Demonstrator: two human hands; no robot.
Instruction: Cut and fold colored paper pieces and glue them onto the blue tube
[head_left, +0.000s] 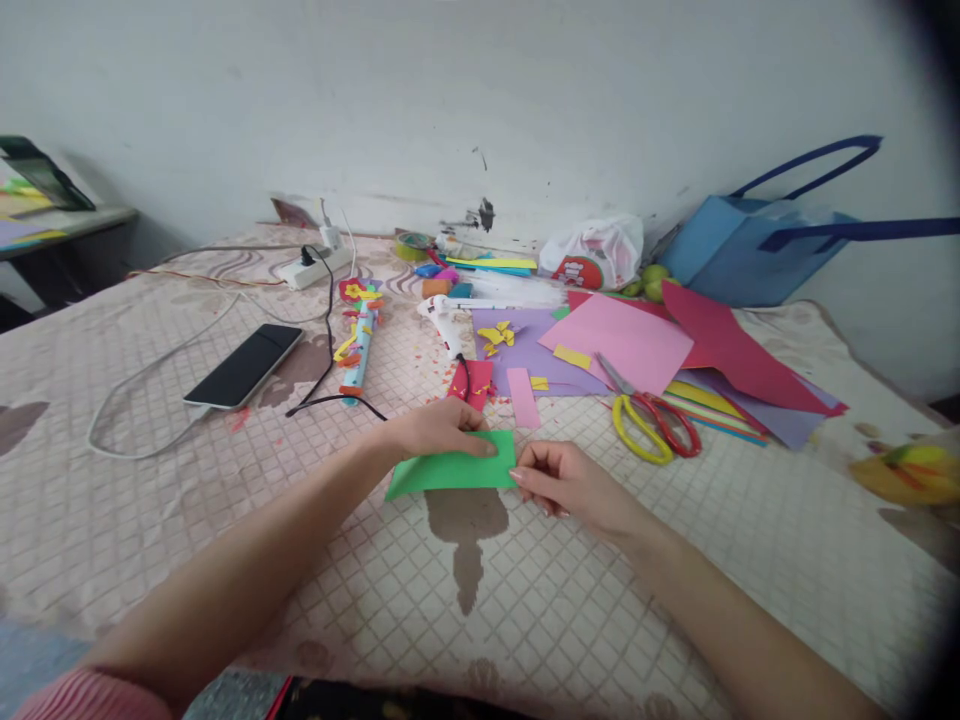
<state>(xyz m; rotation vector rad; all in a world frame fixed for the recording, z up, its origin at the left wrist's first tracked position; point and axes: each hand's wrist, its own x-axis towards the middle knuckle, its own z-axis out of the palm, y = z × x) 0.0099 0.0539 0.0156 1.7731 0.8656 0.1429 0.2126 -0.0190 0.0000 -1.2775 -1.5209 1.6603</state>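
A piece of green paper [454,470] is held just above the tablecloth in front of me, its left end lifting away. My left hand [437,427] grips it along the upper edge, thumb on the near face and fingers mostly hidden behind. At the right edge, my right hand [556,476] pinches the lower corner between thumb and curled fingers. Beyond the paper lie a red paper piece [480,376] with yellow bits and a pink paper strip [523,397]. Scissors [645,425] with one yellow and one red handle rest right of my right hand.
A white glue gun [444,328] with a black cord lies behind, beside a decorated light-blue stick [361,345]. Left are a phone [244,365] on a cable and a power strip [319,267]. Coloured sheets [615,340], a plastic bag [596,250] and a blue bag [739,250] occupy the back right.
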